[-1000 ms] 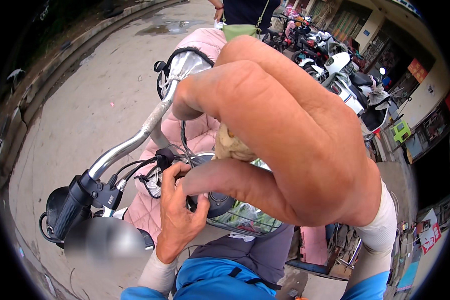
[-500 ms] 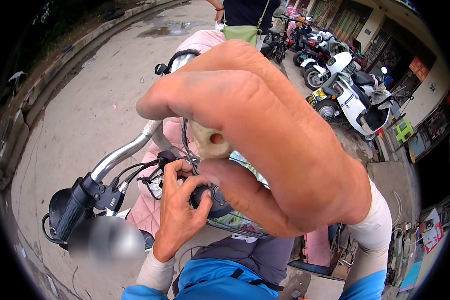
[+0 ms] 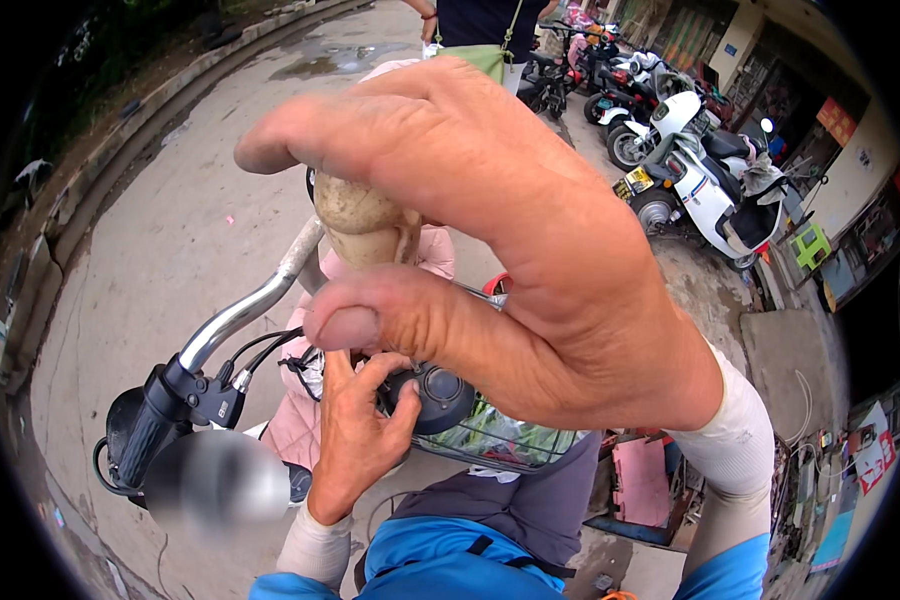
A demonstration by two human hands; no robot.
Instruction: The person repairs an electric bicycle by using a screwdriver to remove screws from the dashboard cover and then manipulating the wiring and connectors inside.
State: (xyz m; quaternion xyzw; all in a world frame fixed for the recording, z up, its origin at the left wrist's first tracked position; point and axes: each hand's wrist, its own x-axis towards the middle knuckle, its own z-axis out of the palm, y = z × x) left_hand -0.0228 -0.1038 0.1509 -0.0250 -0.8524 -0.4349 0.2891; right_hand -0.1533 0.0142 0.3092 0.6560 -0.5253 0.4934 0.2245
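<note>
My right hand [image 3: 560, 260] is raised close in front of me, its fingers and thumb bent round a worn beige handle [image 3: 365, 222] with a rounded end. The handle's other end is hidden behind my hand. Lower down, my left hand [image 3: 355, 435] has its thumb and fingers closed at the edge of a black round housing [image 3: 445, 398] at the bike's handlebar. Part of my left fingertips lies behind my right thumb. To the left, the chrome handlebar [image 3: 255, 300] carries a black grip [image 3: 148, 425] and a brake lever clamp [image 3: 215, 398].
A wire basket [image 3: 545, 450] holding leafy greens sits just before my legs. Pink quilted cloth [image 3: 285, 425] hangs over the bike. A person with a green bag [image 3: 478, 60] stands beyond. Parked scooters [image 3: 715, 200] line the right, near stacked scrap. A kerb [image 3: 120, 130] bounds the left.
My right hand has shifted slightly left and up, with its thumb further left. The beige handle has moved up-left and turned, now showing its rounded end. My left hand stays at the black housing.
</note>
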